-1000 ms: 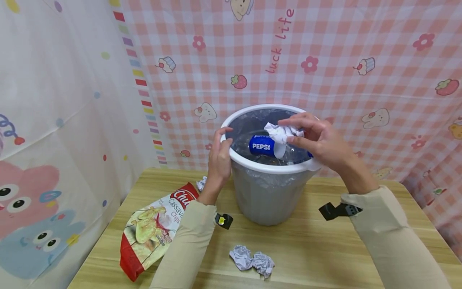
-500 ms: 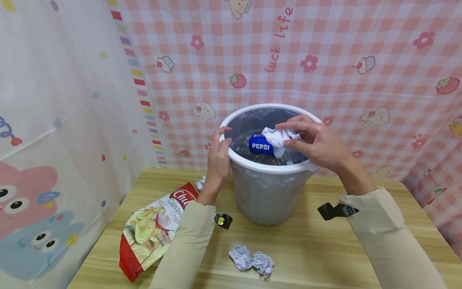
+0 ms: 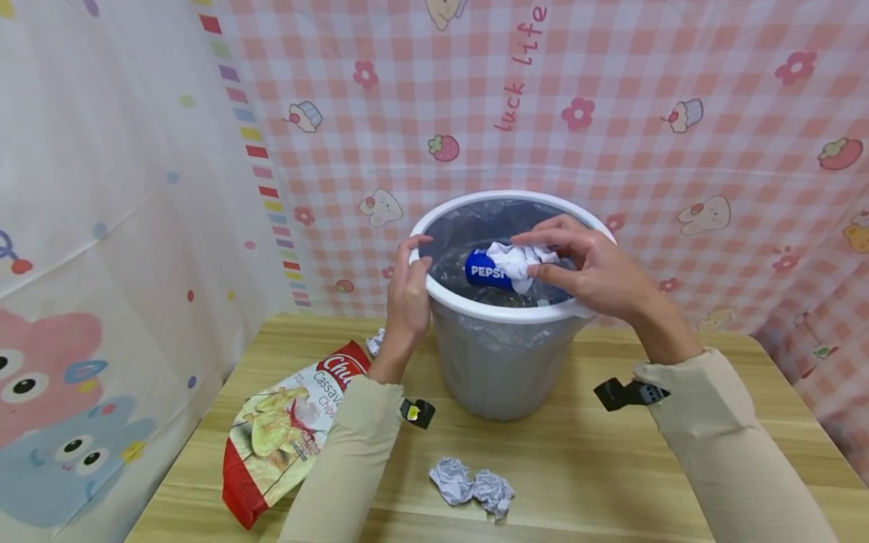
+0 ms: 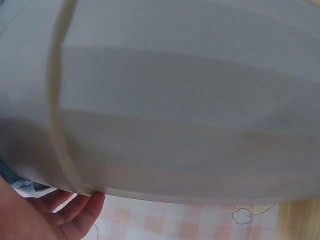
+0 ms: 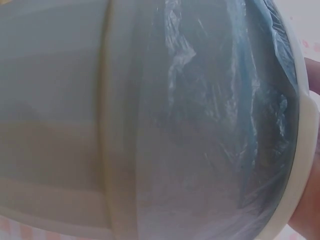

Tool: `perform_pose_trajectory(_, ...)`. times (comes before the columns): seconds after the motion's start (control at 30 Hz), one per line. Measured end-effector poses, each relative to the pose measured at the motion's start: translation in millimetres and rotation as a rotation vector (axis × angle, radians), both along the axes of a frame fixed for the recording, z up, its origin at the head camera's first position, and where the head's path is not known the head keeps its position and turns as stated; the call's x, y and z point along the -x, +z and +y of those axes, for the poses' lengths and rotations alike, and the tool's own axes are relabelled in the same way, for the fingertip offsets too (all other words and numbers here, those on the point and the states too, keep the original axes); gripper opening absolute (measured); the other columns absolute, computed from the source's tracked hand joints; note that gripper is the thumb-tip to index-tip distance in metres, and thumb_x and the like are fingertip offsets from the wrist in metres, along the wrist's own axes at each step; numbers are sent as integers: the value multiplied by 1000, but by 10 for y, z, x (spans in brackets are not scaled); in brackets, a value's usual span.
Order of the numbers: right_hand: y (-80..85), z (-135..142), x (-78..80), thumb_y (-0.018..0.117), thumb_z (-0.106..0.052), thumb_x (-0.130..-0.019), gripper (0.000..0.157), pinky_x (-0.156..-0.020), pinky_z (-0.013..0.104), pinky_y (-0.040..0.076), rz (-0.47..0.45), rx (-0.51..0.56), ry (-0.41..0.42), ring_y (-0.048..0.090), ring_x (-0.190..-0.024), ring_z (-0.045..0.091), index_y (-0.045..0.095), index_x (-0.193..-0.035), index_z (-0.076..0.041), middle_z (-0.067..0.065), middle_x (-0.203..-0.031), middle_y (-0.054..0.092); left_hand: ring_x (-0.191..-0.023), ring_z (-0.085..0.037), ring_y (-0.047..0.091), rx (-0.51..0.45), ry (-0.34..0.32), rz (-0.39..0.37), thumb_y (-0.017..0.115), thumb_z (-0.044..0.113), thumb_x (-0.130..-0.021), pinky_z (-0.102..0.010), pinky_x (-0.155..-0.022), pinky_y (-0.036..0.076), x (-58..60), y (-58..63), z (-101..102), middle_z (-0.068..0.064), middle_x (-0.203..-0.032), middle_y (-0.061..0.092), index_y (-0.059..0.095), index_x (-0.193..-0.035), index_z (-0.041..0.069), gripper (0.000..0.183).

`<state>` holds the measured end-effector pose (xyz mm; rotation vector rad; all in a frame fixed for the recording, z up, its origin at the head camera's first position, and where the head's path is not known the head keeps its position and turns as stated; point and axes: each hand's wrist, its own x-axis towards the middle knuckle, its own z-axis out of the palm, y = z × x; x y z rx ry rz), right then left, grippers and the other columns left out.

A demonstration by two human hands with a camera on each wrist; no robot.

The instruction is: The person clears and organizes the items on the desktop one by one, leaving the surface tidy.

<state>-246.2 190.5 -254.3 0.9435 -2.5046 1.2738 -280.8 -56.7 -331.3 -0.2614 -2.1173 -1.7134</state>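
Holding a crumpled paper ball (image 3: 517, 260) over the open bin (image 3: 505, 313), my right hand (image 3: 591, 271) pinches it between thumb and fingertips, just above the Pepsi can (image 3: 483, 270) lying inside. My left hand (image 3: 407, 302) grips the bin's rim, fingers curled over it. Two more paper balls (image 3: 471, 486) and a chips bag (image 3: 285, 430) lie on the table (image 3: 577, 467).

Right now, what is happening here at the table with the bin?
A person is at a grey bin that stands on a wooden table. The left hand grips the bin's white rim, and the right hand pinches a crumpled paper ball over the opening. A blue Pepsi can lies inside the bin. On the table, two more crumpled papers and a cassava chips bag lie in front of the bin.
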Motion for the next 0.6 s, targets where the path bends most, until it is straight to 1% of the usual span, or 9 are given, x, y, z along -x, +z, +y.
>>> perform_pose_trajectory(0.2, -5, 1, 9, 65, -8, -93, 36, -82, 19, 45, 11, 1, 9, 49, -108, 17, 66, -128, -8, 9, -124, 56, -126, -24, 46, -15, -3, 1, 34, 27, -98, -47, -107, 35, -2, 3, 1, -5, -146, 47, 51, -131, 18, 38)
perform_pose_trajectory(0.4, -6, 6, 14, 66, -7, -92, 36, -82, 19, 45, 12, 6, 15, 49, -108, 17, 65, -129, -8, 9, -124, 56, -132, -23, 43, -4, 0, -3, 33, 28, -98, -47, -111, 32, -8, 9, 2, -4, -149, 45, 50, -132, 18, 39)
perform_pose_trajectory(0.6, -17, 16, 9, 65, -8, -93, 36, -83, 20, 45, -3, 16, 11, 48, -109, 17, 65, -129, -8, 9, -125, 56, -132, -23, 42, 4, -1, -4, 32, 29, -98, -47, -111, 32, -6, -1, 8, -5, -149, 44, 49, -132, 18, 40)
